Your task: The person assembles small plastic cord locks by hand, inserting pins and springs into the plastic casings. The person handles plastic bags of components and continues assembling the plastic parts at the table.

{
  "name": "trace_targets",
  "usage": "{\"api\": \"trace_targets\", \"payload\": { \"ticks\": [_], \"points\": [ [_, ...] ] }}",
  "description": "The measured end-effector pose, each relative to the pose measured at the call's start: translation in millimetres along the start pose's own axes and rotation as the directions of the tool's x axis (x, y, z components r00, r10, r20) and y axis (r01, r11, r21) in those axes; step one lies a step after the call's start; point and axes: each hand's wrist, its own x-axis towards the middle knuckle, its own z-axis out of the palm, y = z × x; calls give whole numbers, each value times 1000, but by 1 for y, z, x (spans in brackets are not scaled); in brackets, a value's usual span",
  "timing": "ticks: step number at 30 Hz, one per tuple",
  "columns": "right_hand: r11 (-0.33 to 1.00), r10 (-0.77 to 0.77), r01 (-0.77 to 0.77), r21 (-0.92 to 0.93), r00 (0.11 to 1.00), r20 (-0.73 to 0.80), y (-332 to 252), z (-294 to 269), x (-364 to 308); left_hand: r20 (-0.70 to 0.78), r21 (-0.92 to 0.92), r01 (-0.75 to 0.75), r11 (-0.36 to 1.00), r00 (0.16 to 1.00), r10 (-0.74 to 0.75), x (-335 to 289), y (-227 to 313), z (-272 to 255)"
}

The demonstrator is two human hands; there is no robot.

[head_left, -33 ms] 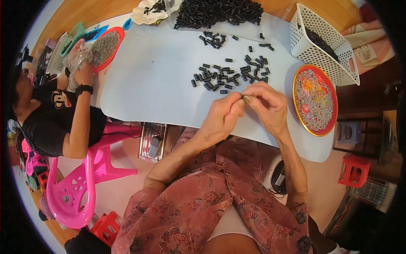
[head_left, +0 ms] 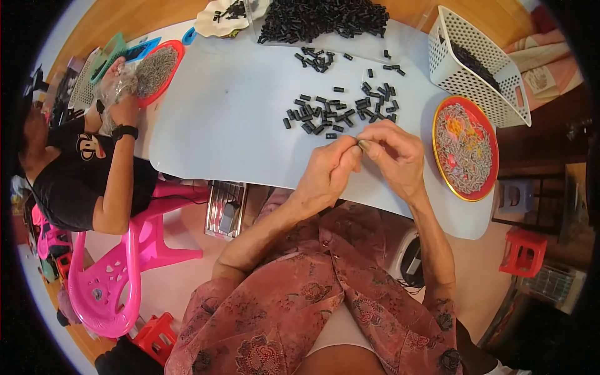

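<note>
My left hand [head_left: 327, 170] and my right hand [head_left: 397, 160] meet fingertip to fingertip above the near part of the table. Both are closed in a pinch, and whatever lies between the fingers is too small and covered to name. Just beyond them is a loose scatter of short black cylindrical pieces [head_left: 319, 112]. A smaller cluster of the same black pieces [head_left: 315, 59] lies farther back, before a big heap of them [head_left: 325, 19] in a clear tray. Right of my right hand, a red round tray [head_left: 435, 149] with a gold rim holds many small silvery metal parts [head_left: 465, 162].
A white perforated basket [head_left: 465, 81] with black pieces stands at the back right of the pale table [head_left: 212, 112]. A pale scalloped dish [head_left: 212, 24] sits at the back. At left, a co-worker [head_left: 69, 175] handles a clear plastic bag [head_left: 117, 94] beside another red tray [head_left: 178, 62].
</note>
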Motion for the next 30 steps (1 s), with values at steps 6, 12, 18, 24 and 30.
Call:
{"api": "trace_targets", "payload": {
  "ticks": [6,12,18,24,30],
  "points": [
    [957,-147,103,-270,978,-151,18,0,27,-55,-26,11,1000,998,-13,-9,-1,-12],
    [774,-316,205,-599,945,-85,26,-4,64,-64,-9,-21,1000,998,20,-23,-9,-12],
    [612,-345,273,-742,937,60,41,3,67,-110,36,-94,995,989,97,-24,-12,-9],
    [613,-292,234,-754,955,58,42,6,63,-94,82,-170,982,980,177,-25,-11,-11],
    [696,-250,163,-699,968,-24,42,6,61,-120,56,-126,990,984,132,-28,-3,-14]
  ]
}}
